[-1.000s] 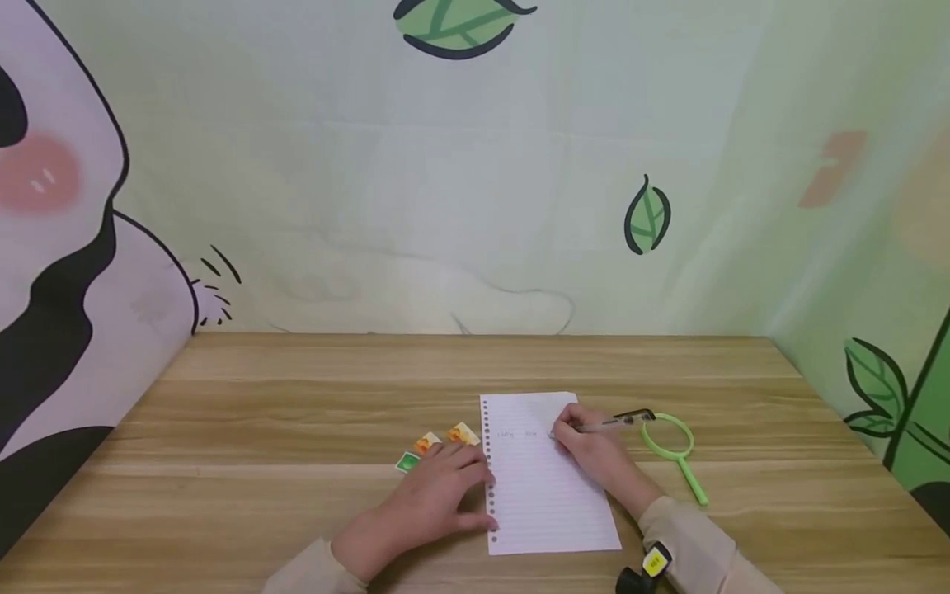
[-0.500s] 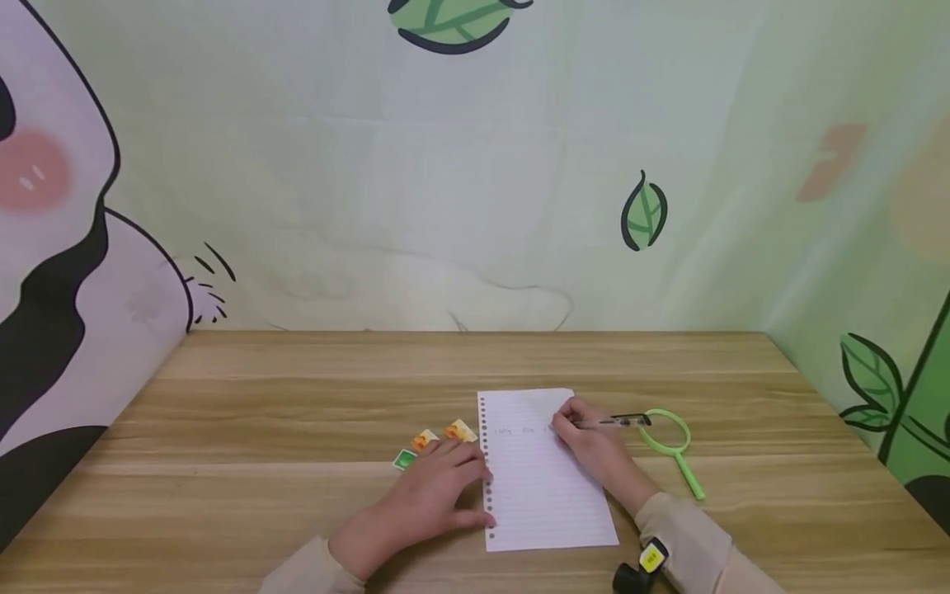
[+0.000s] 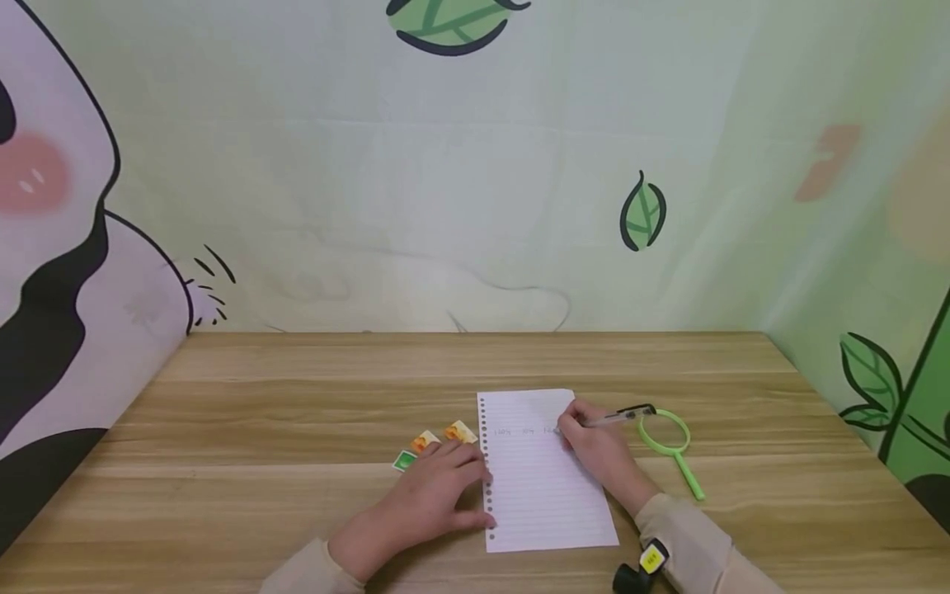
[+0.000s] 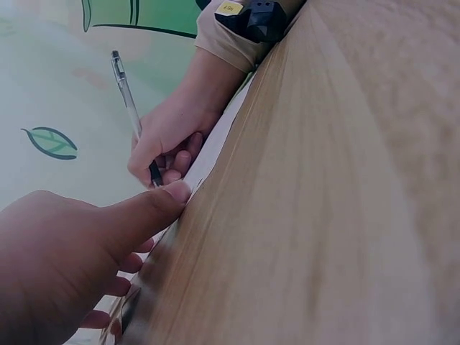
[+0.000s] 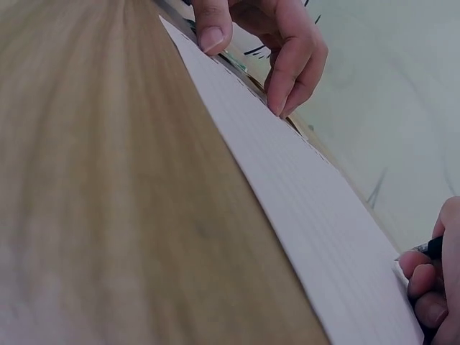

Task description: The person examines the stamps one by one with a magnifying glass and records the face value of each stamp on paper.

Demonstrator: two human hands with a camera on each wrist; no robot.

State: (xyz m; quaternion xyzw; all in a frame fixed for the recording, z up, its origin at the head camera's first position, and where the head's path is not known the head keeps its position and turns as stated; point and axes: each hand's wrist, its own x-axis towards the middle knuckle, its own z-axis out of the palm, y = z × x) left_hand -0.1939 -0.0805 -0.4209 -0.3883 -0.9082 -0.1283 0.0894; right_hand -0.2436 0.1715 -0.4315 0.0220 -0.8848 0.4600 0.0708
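A lined loose-leaf sheet with punched holes down its left side lies on the table. My right hand pinches a clear pen with a dark clip, its tip at the paper at the end of a short handwritten line near the top. The pen leans back over that hand in the left wrist view. My left hand rests spread at the sheet's left edge, thumb and fingertips touching the holed margin. In the right wrist view the left hand's fingertips sit along that edge.
Two orange picture cards and a green one lie beyond my left hand, partly covered by it. A green magnifying glass lies right of the paper, its ring near the pen's end. A printed backdrop stands behind the wooden table.
The pen tip has moved slightly right along the written line, and more characters show there. The pen's tilt shifts a little. My left hand stays in place on the paper's edge.
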